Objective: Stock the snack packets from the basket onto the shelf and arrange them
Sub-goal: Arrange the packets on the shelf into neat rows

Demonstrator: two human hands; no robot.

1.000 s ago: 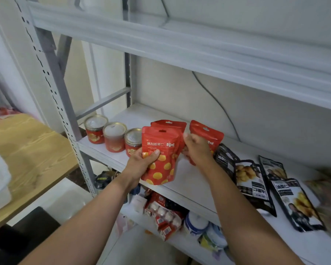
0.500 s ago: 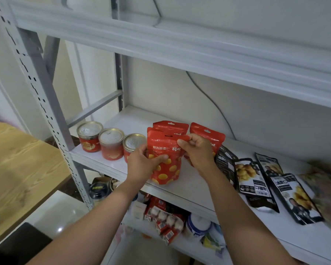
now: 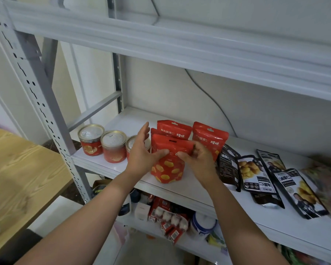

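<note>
forearms cross the front edge of the shelf (image 3: 180,190). left hand (image 3: 141,155) stands released beside the front red packet (image 3: 167,169), fingers (image 3: 145,131) straight up, thumb touching its face. right hand (image 3: 198,161) lays its thumb on the same face, fingers curled at the top right corner; blur hides whether they pinch it. the packet stands upright near the shelf lip, bare board in front. two more red packets (image 3: 175,129) stand just behind. three cans (image 3: 91,139) sit left, black packets (image 3: 256,173) lie flat right, and bare shelf runs back to the wall.
</note>
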